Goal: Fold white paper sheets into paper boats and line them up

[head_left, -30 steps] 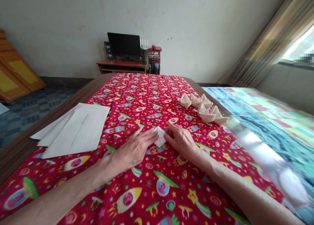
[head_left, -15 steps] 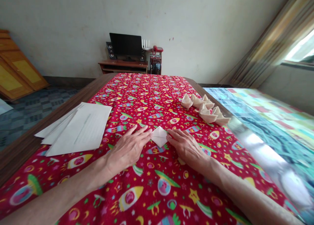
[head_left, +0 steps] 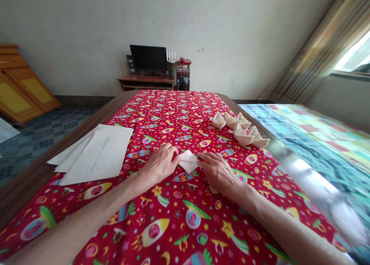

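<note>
A small white folded paper, diamond-shaped with a crease across its middle, lies on the red patterned cloth between my hands. My left hand has its fingers curled and pinches the paper's left corner. At the opposite corner, my right hand is closed on the paper's edge, its fingertips partly hidden. Farther off to the right stand several folded paper boats in a cluster. To the left lies a fanned stack of paper sheets, the top one bearing faint print.
The cloth covers a dark wooden table with bare side edges. Beyond it, against the wall, a desk carries a black monitor. A wooden cabinet stands at the left, and a bed with a patchwork cover at the right.
My left hand's fingers have curled from flat into a pinch at the paper's left corner. My right hand's fingers have bent slightly at the other corner. The view has tipped up a little.
</note>
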{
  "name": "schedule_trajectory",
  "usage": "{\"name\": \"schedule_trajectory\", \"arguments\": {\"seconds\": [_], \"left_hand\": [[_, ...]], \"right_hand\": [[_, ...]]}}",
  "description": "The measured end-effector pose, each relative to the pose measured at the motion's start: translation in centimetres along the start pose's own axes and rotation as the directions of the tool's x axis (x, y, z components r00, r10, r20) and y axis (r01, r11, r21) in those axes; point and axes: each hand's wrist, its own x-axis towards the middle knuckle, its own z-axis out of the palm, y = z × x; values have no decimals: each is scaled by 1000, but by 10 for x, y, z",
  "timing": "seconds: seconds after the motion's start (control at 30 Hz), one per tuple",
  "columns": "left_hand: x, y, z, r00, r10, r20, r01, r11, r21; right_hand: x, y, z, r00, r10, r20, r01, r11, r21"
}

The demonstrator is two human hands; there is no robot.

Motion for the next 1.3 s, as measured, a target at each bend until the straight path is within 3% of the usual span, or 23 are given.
{"name": "schedule_trajectory", "arguments": {"seconds": [0.1,0.23,0.37,0.47,0.57,0.67,0.8,0.83,0.9,1.0,1.07,1.1,1.23,1.3], "left_hand": [[11,7,1,991,-83,101,83,997,8],[20,14,-3,966,-154,208,179,978,-109],[22,22,-3,977,-163,136,195,943,-269],[19,35,-4,993,-104,52,115,940,-321],[15,50,-11,1000,-20,8,22,926,-376],[13,56,-18,998,7,-54,-27,920,-392],[12,47,-15,962,-96,-256,4,941,-337],[11,43,-11,962,-135,-239,36,925,-378],[10,37,-5,979,-188,-83,116,837,-535],[8,32,2,979,-159,130,205,712,-672],[7,30,2,981,-142,130,192,755,-627],[6,29,2,984,-133,118,177,800,-574],[0,22,2,999,-22,44,35,943,-330],[-2,20,4,998,61,20,-53,960,-276]], "right_hand": [[2,2,2,999,6,-35,-6,1000,9],[8,-2,0,989,47,-140,-49,999,-9],[16,-14,-4,979,73,-192,-69,997,28],[17,-22,-4,976,95,-195,-61,983,176],[17,-22,-2,945,164,-283,-45,923,383],[18,-16,-3,884,379,-274,-133,765,630],[23,-4,-5,783,618,-74,-222,389,894],[23,-2,-4,772,636,-24,-212,293,932],[24,1,-2,765,642,60,-192,138,972],[24,1,7,775,611,164,-223,22,974],[24,2,13,799,570,190,-283,78,956],[23,2,16,812,555,181,-319,162,934],[16,5,24,859,511,-20,-387,675,628],[12,5,25,896,421,-141,-321,833,451]]}}
